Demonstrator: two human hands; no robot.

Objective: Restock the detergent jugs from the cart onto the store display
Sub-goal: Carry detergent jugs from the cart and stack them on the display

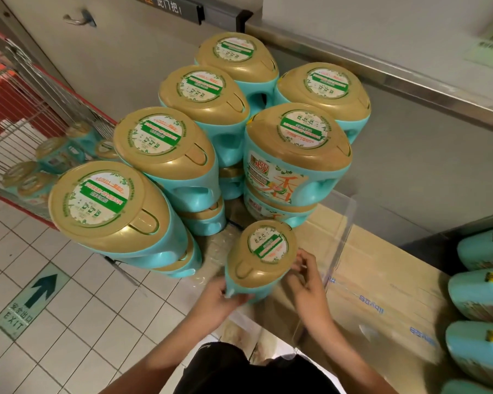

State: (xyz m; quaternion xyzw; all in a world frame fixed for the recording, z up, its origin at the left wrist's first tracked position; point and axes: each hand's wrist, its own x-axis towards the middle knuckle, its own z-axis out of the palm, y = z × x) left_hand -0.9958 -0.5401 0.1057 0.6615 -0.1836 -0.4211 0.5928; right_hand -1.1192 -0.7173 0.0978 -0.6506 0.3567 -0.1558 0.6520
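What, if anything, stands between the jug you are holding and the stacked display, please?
Nothing visible does. The left hand and right hand hold the jug just in front of the stacked jugs; the clear panel stands to its right.

- Cardboard boxes [387, 282] in front of me make the display base; a clear plastic panel [339, 237] stands on them.
- Teal, gold-capped detergent jugs [296, 155] are stacked there in tiers.
- On my left, the white tiled floor [77, 322] carries a green EXIT arrow sticker [32, 297] and the wire cart [26, 109].
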